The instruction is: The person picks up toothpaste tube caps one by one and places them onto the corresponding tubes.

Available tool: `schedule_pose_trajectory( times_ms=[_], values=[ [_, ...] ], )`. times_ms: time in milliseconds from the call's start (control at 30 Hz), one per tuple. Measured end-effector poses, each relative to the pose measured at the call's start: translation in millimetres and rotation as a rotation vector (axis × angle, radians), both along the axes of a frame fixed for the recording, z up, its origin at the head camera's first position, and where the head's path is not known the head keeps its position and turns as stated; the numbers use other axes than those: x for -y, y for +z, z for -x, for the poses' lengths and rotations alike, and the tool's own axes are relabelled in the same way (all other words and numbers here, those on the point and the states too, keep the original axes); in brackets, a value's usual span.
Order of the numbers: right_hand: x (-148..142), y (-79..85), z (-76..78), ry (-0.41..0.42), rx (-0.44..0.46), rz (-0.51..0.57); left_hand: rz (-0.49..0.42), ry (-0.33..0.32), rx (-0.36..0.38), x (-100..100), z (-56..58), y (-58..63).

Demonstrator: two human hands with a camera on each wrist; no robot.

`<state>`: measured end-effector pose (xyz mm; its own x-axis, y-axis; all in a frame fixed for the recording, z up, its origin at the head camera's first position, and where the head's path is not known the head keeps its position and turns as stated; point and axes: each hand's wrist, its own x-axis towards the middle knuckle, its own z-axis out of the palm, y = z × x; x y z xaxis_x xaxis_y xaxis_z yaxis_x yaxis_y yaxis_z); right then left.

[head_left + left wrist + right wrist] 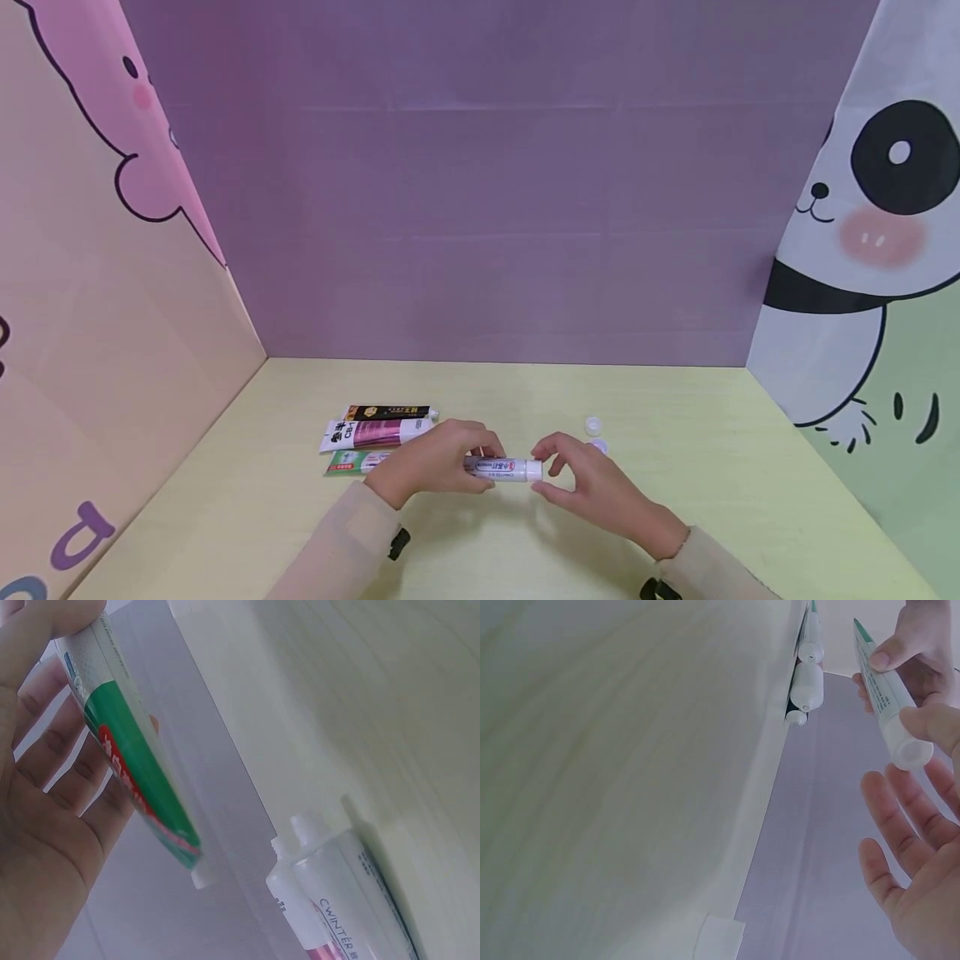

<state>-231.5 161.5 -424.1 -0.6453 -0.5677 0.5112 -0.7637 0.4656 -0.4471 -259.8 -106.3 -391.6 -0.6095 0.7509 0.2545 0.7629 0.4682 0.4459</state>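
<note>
My left hand [441, 458] holds a white toothpaste tube [506, 470] level above the table. In the left wrist view the tube [139, 750] shows a green band and a red label. A white cap [912, 754] closes its right end. My right hand [603, 493] is at that end, thumb and forefinger on either side of the cap with a gap visible in the head view. From the right wrist, the thumb overlaps the tube's edge and the other fingers spread out; firm contact cannot be made out.
Left of the hands lie a black tube [386, 412], a white and magenta tube [375, 432] and a green tube [352, 462], side by side. Two small white caps, a farther cap [593, 426] and a nearer cap [599, 445], lie beyond my right hand. Printed panels surround the table.
</note>
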Motion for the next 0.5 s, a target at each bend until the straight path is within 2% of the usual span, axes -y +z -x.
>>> schedule_pose_trajectory(
  times_ms=[233,500],
  values=[
    [2.5,-2.0,3.5,0.009,-0.005,-0.009,0.008,0.004,0.008,0.4,0.5,-0.1],
    [0.9,-0.1,2.9,-0.007,0.103,-0.012,0.002,0.0,0.009,0.0,1.9,0.5]
  ],
)
